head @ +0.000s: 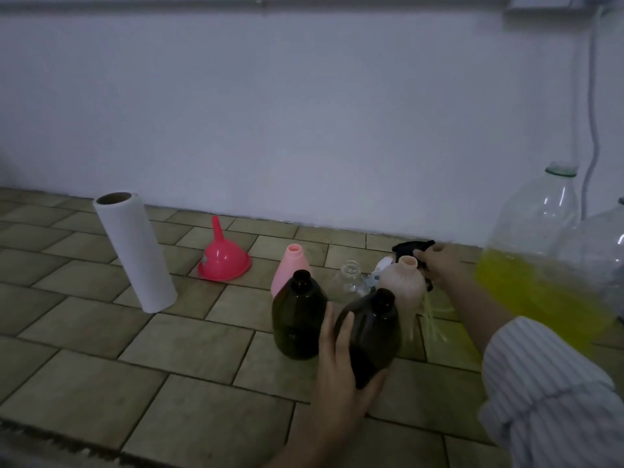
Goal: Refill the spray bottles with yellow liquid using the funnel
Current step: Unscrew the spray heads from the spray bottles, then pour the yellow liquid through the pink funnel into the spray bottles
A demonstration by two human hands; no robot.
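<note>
Several uncapped bottles stand on the tiled floor: two dark brown ones point(299, 315) point(373, 336), a pink one point(289, 270), a small clear one point(349, 280) and a beige one point(403, 287). My left hand point(341, 373) grips the nearer dark bottle from its left side. My right hand point(439, 265) reaches behind the beige bottle and holds a black spray head point(410, 248); thin dip tubes point(434, 315) trail below. A pink funnel point(224, 258) lies mouth-down to the left. A big clear jug point(537, 265) holds yellow liquid at the right.
A white paper roll point(135, 251) stands at the left. A white wall runs close behind the bottles. A second clear jug point(601, 251) sits at the far right edge, and a hose point(592, 130) hangs down the wall above it.
</note>
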